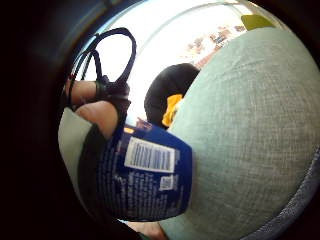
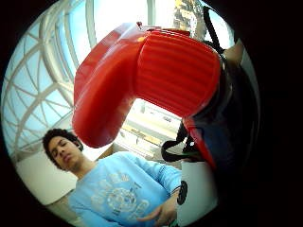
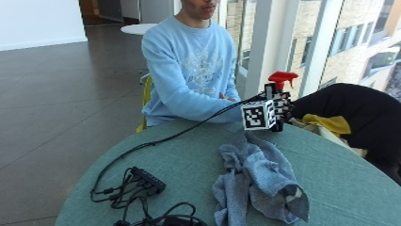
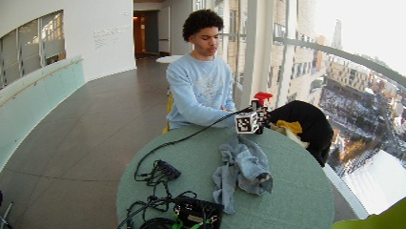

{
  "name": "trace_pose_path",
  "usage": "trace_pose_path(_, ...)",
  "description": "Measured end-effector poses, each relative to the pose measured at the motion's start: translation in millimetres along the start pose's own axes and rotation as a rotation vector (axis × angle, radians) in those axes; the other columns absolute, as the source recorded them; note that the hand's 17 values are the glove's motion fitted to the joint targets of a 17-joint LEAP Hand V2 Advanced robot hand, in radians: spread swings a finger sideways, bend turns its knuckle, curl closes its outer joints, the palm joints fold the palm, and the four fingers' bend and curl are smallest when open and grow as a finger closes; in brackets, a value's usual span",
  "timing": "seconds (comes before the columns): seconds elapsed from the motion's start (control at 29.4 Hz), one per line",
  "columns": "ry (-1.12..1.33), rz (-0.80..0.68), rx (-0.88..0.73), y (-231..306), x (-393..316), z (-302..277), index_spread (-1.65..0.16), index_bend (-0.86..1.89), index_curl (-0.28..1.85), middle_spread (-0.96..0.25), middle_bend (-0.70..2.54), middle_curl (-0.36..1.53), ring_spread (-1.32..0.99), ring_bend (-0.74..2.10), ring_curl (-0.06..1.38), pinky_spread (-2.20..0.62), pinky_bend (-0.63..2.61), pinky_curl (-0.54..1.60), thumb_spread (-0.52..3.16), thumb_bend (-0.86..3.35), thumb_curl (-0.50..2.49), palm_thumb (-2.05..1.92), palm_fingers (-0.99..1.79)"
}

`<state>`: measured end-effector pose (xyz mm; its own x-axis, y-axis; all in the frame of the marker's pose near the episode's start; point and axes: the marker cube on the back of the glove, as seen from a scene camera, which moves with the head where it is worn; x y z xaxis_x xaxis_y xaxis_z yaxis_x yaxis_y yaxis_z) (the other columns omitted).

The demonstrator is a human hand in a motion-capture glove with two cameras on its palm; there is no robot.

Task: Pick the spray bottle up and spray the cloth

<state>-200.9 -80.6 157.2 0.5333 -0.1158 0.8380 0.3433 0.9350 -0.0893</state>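
In the little-finger view alone, spray bottle (image 1: 145,175)'s barcode label beside fingers (image 1: 97,116).

Light blue printed sweatshirt (image 3: 188,61); black glove on right hand (image 3: 282,106).

Daylight from tall windows (image 3: 325,42) behind and beside the seated person; scene bright overall. Sky through glass blown out to white in wide outside view. Table (image 3: 181,155) evenly lit, soft shadow under crumpled cloth (image 3: 260,181). Palm views: heavy fisheye bending, dark surround; red spray head (image 2: 142,75) close, slightly soft; window glare behind it
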Motion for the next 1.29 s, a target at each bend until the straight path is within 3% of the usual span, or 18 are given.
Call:
trace_pose_path(0.34,0.036,-0.042,0.005,6.5,-11.4,-5.7,-0.25,0.07,0.35,-0.09,0.29,0.47,-0.09,0.45,0.38,0.15,0.21,0.34,0.88,-0.05,0.61,0.82,0.94)
trace_pose_path(0.44,0.054,-0.053,0.037,14.6,-29.4,-20.8,-0.27,0.08,0.34,-0.08,0.26,0.46,-0.09,0.42,0.38,0.17,0.23,0.36,0.93,-0.05,0.58,0.77,0.81)
trace_pose_path(0.61,0.191,-0.073,0.070,38.0,-59.8,-67.8,-0.28,0.13,0.32,-0.08,0.24,0.45,-0.08,0.40,0.36,0.18,0.21,0.34,0.99,-0.04,0.54,0.73,0.83)
trace_pose_path(0.82,0.419,-0.054,0.098,86.5,-84.5,-131.1,-0.28,0.17,0.33,-0.08,0.23,0.44,-0.08,0.38,0.35,0.19,0.16,0.32,1.03,-0.03,0.51,0.72,0.91)
trace_pose_path(1.06,0.682,0.068,0.161,175.5,-89.7,-199.1,-0.28,0.17,0.35,-0.08,0.22,0.44,-0.07,0.37,0.36,0.21,0.16,0.31,1.07,-0.02,0.48,0.72,0.92)
trace_pose_path(1.29,0.859,0.180,0.206,248.7,-84.1,-233.3,-0.28,0.14,0.34,-0.08,0.24,0.44,-0.06,0.36,0.36,0.22,0.16,0.30,1.09,-0.02,0.46,0.72,0.88)
